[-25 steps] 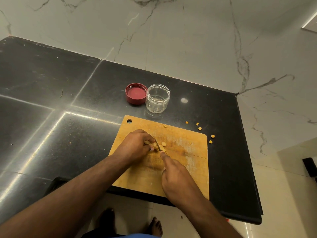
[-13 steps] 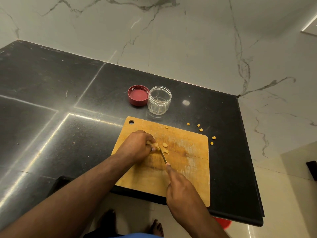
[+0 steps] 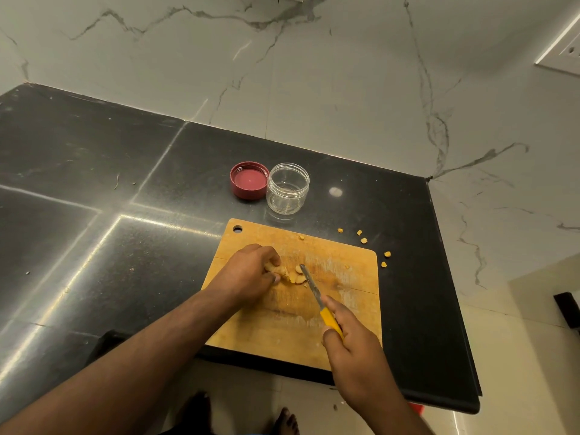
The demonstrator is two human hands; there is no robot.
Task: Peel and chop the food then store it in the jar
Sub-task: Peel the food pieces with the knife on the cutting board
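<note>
A wooden chopping board (image 3: 348,309) lies at the front edge of the black counter. My left hand (image 3: 248,276) grips a pale yellowish piece of food (image 3: 277,270) on the board. Cut slices (image 3: 296,277) lie just right of its fingers. My right hand (image 3: 348,337) holds a knife (image 3: 312,288) by its yellow handle, with the blade angled toward the slices. A clear jar (image 3: 287,188) stands open behind the board, and its red lid (image 3: 249,180) lies upside down to its left.
Several small yellow bits (image 3: 364,240) are scattered on the counter (image 3: 94,215) past the board's far right corner. A marble wall rises behind. The counter ends at the right (image 3: 452,293). My bare feet show on the floor below the front edge.
My right hand has drawn back toward me, so more of the knife blade and its yellow handle show. The left hand stays on the food.
</note>
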